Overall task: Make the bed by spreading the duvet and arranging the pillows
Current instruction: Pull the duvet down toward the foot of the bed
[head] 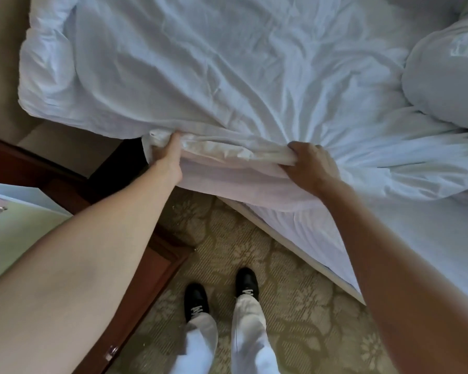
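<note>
A white, wrinkled duvet (214,63) lies across the bed and fills the upper part of the view. Its near edge is bunched into a roll along the bed's side. My left hand (170,157) grips that bunched edge near its left end, fingers hidden under the cloth. My right hand (311,168) holds the same edge further right, fingers curled round the fabric. A white pillow (449,76) lies on the bed at the right. Below the duvet, the sheet-covered mattress side (322,238) shows.
A dark wooden nightstand (157,265) with papers (14,225) on top stands at the left, close to the bed. Patterned carpet (295,306) runs between them, where my feet in black shoes (197,300) stand. A beige headboard (0,63) rises at the far left.
</note>
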A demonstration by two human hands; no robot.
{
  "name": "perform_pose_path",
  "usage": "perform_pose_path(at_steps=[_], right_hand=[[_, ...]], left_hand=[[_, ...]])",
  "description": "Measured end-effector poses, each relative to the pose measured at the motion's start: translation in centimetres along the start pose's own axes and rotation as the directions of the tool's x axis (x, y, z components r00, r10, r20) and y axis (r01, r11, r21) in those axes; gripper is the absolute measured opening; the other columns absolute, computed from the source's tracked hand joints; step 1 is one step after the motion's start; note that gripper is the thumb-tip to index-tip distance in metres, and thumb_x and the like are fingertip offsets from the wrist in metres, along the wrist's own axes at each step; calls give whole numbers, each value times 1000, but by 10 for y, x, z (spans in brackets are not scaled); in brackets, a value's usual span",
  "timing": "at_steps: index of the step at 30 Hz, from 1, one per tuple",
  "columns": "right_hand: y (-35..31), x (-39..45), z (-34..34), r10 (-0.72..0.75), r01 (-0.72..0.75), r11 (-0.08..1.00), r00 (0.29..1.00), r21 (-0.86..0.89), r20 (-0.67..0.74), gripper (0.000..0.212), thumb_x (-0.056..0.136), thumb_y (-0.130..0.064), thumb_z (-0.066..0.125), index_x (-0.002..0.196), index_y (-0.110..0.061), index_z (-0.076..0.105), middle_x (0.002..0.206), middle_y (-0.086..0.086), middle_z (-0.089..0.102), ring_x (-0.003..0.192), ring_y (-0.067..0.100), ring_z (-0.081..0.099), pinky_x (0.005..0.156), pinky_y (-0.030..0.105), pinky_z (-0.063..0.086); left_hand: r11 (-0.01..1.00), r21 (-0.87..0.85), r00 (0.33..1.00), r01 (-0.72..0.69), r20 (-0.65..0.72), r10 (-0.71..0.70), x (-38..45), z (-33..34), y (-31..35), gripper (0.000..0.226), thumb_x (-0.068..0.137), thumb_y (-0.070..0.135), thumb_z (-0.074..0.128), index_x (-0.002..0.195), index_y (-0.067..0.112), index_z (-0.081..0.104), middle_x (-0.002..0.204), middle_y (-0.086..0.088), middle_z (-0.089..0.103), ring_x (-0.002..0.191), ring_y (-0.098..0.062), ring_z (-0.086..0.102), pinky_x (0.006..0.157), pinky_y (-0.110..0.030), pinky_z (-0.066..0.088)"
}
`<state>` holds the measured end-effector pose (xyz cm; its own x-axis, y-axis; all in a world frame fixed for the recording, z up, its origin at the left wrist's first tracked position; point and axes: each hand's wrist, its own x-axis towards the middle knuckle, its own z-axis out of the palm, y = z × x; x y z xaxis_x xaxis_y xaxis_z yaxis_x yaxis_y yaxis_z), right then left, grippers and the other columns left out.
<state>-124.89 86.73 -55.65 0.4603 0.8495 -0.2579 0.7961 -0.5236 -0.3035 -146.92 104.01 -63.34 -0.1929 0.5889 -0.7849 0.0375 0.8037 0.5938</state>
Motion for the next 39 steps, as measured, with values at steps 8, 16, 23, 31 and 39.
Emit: perform_pose_path(at_steps=[8, 16, 23, 31, 39], right_hand=[[7, -15, 89, 69, -57, 992, 992, -112, 109, 35, 88, -26, 59, 123, -25, 59, 109, 6, 66, 103, 33, 61, 80, 38, 45], [25, 3, 139, 54, 88, 892, 953, -443, 298, 142, 54, -66, 82, 154, -23, -9, 161, 6, 0, 149, 31, 7, 119, 50, 18], [19, 7, 147, -6, -27, 964, 993, -265, -122, 50, 81, -18, 69, 128, -23, 52, 123, 6, 58, 112, 32, 54, 91, 40, 43], [-16, -13, 88, 115, -129, 974, 990, -187, -84, 20, 86, -32, 54, 79, -17, 65, 67, 5, 58, 69, 29, 57, 64, 32, 37], [-85, -41, 65, 19, -23, 992, 999, -126, -30, 54, 85, -63, 48, 64, -15, 58, 62, 0, 54, 64, 23, 54, 64, 31, 36]], left_hand=[[994, 16, 993, -111, 46, 111, 35, -23, -33, 76, 73, 52, 72, 140, 34, 42, 130, 4, 45, 115, -20, 44, 105, -46, 38], [984, -162, 949, 69, 316, -15, 67, -29, 19, 96, 49, 72, 82, 129, 27, 58, 121, -6, 69, 106, -30, 68, 90, -53, 54], [982, -145, 992, -118, 25, 123, 81, -42, 36, 49, 81, 34, 66, 125, 13, 57, 122, -12, 65, 101, -29, 67, 86, -46, 57], [971, -61, 952, -232, -218, 214, 52, -52, 42, 38, 98, 13, 45, 136, 7, 47, 127, -5, 57, 111, -20, 59, 93, -27, 49], [930, 24, 780, -367, -537, 321, 22, -99, 77, 40, 102, 12, 38, 141, 5, 44, 139, -11, 54, 125, -22, 54, 101, -24, 41]])
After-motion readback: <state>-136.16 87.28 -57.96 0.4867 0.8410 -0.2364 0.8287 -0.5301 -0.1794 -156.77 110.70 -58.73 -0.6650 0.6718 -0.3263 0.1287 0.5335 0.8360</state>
